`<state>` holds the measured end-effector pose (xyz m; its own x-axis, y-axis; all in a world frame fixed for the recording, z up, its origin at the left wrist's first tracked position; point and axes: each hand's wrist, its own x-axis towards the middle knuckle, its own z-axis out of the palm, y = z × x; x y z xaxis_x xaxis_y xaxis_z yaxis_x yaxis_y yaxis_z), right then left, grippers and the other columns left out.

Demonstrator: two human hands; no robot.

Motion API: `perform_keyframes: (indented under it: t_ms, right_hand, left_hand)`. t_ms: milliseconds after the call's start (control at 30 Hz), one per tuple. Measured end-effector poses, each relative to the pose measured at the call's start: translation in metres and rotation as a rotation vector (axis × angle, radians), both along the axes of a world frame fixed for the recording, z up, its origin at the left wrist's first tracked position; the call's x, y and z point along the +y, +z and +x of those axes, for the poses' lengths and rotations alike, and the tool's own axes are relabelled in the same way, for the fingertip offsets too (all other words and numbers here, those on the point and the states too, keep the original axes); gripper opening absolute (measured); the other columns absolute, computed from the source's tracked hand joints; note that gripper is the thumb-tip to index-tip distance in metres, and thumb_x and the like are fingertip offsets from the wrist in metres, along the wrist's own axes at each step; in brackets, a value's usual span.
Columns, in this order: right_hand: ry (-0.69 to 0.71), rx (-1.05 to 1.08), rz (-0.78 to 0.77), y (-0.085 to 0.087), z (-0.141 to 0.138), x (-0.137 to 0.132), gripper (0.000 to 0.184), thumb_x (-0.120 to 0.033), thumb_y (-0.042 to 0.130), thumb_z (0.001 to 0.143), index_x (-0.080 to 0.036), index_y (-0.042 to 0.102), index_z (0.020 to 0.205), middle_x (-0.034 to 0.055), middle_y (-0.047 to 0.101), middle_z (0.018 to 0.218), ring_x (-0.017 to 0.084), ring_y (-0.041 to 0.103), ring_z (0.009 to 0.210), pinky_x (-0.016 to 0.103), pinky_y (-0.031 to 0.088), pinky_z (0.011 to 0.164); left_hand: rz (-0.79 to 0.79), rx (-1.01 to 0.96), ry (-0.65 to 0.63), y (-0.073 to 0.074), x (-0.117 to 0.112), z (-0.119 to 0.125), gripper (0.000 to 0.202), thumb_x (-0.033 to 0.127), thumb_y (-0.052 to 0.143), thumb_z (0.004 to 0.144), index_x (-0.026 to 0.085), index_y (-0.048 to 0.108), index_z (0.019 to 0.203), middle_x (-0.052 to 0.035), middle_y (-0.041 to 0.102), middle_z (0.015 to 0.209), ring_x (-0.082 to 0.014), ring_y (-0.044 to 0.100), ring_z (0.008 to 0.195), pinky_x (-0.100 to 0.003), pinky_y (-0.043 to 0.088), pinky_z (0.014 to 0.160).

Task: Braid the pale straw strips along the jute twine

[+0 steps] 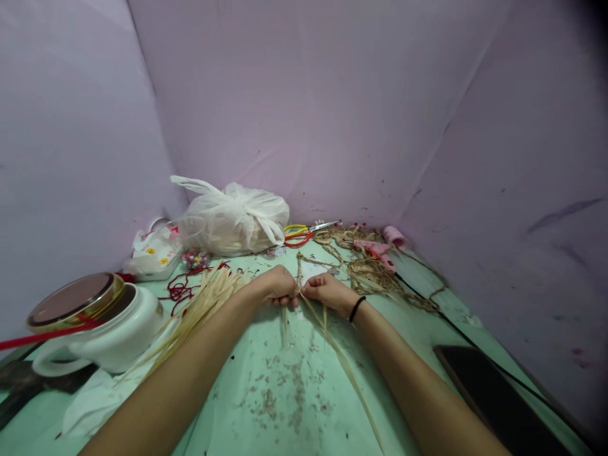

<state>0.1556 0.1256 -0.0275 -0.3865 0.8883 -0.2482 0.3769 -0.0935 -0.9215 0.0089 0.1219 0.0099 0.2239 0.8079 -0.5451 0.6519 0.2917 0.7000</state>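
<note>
Both hands meet at one point: the left hand [281,288] has its fingers curled closed and the right hand [331,294] pinches thumb to forefinger, each apparently clamped on the pale fibre strips [342,358], whose loose ends hang from the grip toward the wearer. Just beyond the grip, a twisted cord [299,269] runs away and bends rightward; whether it joins the strips is hidden by the fingers. Working this well likely means pinching close to the crossing, pulling both sides evenly, and keeping the long tail untangled, since dry fibre could split under a sharp tug. Spare strands [209,301] lie left of the grip, within easy reach. Farther left, a white packet [154,252] carries red and yellow marks too small to read; no brand is legible anywhere.
</note>
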Motion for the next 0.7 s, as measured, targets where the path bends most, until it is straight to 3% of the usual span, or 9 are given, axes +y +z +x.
perform_keyframes:
  t_ms: [100, 367, 533, 700]
  right_hand:
    - [-0.001, -0.01, 0.02, 0.0, -0.001, 0.0, 0.017, -0.026, 0.055, 0.06, -0.015, 0.045, 0.05, -0.0073, 0.034, 0.041, 0.004, 0.023, 0.04, 0.021, 0.016, 0.041]
    - [0.044, -0.252, 0.267, 0.003, 0.0, 0.002, 0.017, -0.024, 0.052, 0.063, -0.013, 0.051, 0.051, -0.0051, 0.038, 0.044, 0.006, 0.029, 0.044, 0.019, 0.022, 0.042]
    - [0.039, -0.494, 0.348, 0.02, 0.004, -0.002, 0.014, -0.02, 0.054, 0.06, -0.011, 0.065, 0.057, -0.0002, 0.051, 0.046, 0.008, 0.041, 0.046, 0.019, 0.026, 0.043]
    - [0.045, -0.68, 0.417, 0.042, -0.006, -0.018, 0.015, -0.017, 0.054, 0.059, -0.013, 0.069, 0.06, 0.0051, 0.062, 0.054, 0.011, 0.051, 0.051, 0.02, 0.029, 0.045]
  left_hand:
    - [-0.057, -0.064, 0.028, 0.001, 0.0, -0.002, 0.011, 0.016, 0.051, 0.059, 0.013, 0.051, 0.048, 0.0032, 0.038, 0.034, -0.0053, 0.03, 0.031, -0.019, 0.018, 0.035]
    - [0.096, -0.08, 0.159, -0.011, -0.002, 0.009, 0.013, 0.013, 0.051, 0.056, 0.013, 0.046, 0.044, 0.0042, 0.035, 0.033, -0.0044, 0.026, 0.031, -0.02, 0.016, 0.035]
    - [0.176, -0.05, 0.175, -0.019, -0.001, 0.014, 0.012, 0.011, 0.052, 0.053, 0.013, 0.047, 0.043, 0.0047, 0.033, 0.032, -0.0052, 0.026, 0.033, -0.021, 0.015, 0.036]
    - [0.089, -0.057, 0.241, -0.013, -0.001, 0.016, 0.012, 0.011, 0.05, 0.055, 0.014, 0.045, 0.043, 0.0033, 0.036, 0.033, -0.0057, 0.028, 0.032, -0.021, 0.016, 0.036]
